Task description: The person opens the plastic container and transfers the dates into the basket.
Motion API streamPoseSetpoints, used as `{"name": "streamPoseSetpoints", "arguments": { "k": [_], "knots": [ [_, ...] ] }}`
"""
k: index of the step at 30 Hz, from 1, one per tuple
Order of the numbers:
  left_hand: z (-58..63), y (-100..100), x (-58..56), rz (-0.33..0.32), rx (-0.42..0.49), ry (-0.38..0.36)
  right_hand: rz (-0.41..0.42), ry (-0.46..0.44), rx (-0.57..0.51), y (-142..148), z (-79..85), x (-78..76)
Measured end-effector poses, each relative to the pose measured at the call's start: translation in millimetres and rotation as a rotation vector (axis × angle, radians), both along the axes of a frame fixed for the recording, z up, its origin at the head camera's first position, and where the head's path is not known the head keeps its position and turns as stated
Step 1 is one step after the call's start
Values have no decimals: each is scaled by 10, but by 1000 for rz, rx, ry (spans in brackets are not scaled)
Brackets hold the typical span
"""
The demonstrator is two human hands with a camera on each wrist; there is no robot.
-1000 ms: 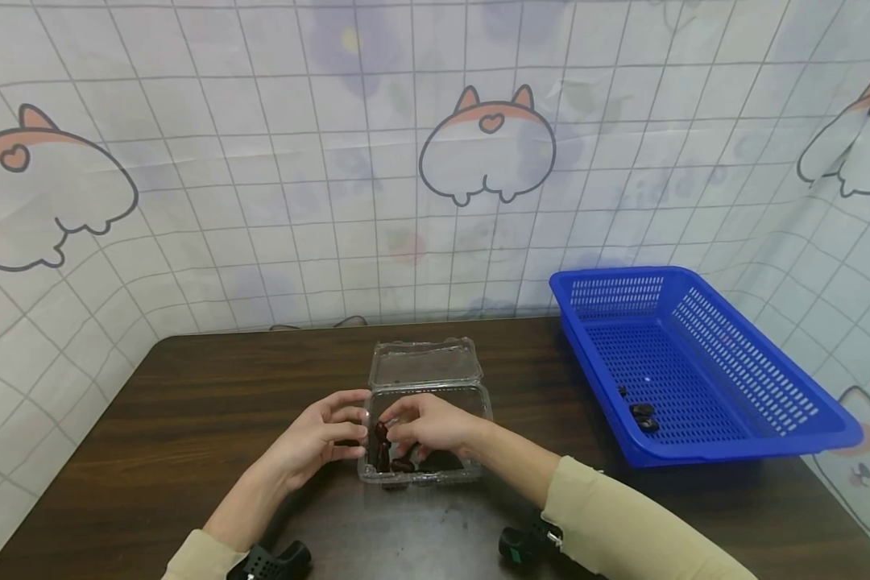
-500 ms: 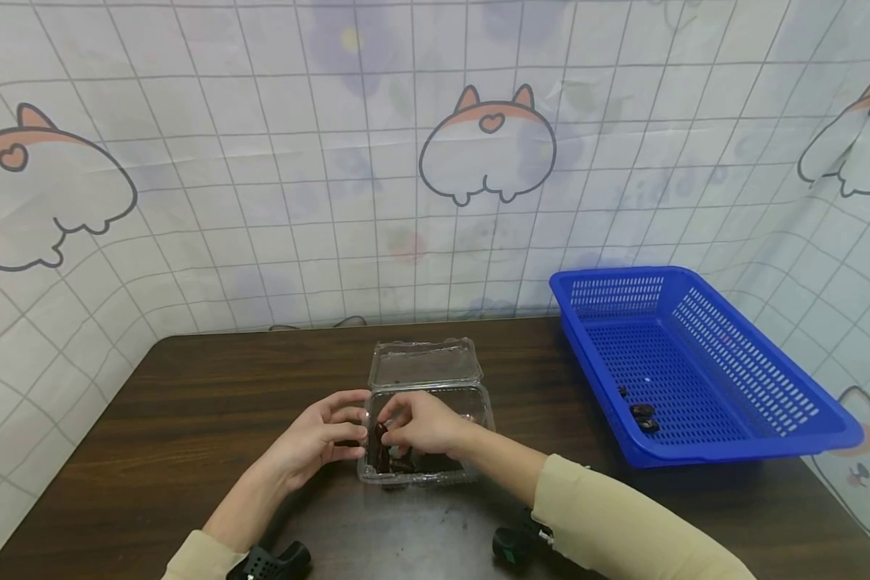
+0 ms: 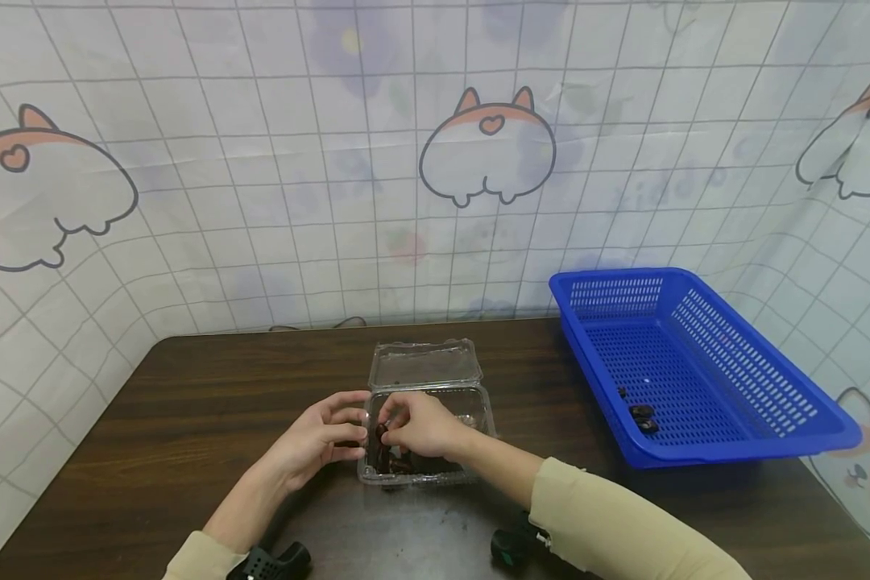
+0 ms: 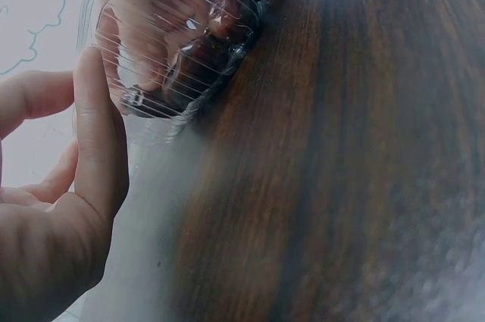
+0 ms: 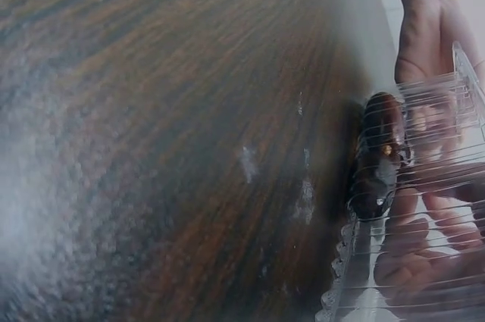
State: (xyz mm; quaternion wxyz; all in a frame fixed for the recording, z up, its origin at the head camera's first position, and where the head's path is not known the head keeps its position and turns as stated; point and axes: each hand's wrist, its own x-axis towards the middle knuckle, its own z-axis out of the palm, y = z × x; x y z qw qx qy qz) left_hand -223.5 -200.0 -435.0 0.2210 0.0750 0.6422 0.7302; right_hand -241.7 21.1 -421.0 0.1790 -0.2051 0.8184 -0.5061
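Observation:
A clear plastic clamshell box lies on the table with its lid folded back. Several glossy dark-brown dates sit in it, mostly toward its left and near side. My left hand touches the box's left wall, fingers extended and slightly spread. Inside the box, my right hand pinches a date between thumb and forefinger at the left end. The other right fingers are bent and partly hidden. Through the ribbed wall in the right wrist view, more dates line the near edge.
On the right stands a blue perforated plastic basket, holding a few dark dates. The brown wood-grain table meets a white grid-patterned wall sheet behind. A thin cable shows at the back edge.
My right hand has shifted slightly left and up within the box, its thumb and forefinger drawing together on a date. My left hand, the box and the basket have stayed in place.

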Motion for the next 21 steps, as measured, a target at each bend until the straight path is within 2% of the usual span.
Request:
{"name": "streamPoseSetpoints", "arguments": {
  "k": [11, 21],
  "knots": [
    [-3, -2, 4, -6, 7, 4, -31, -51, -74, 40, 31, 6],
    [-4, 2, 2, 3, -8, 6, -23, -119, -124, 118, 60, -30]
  ]
}}
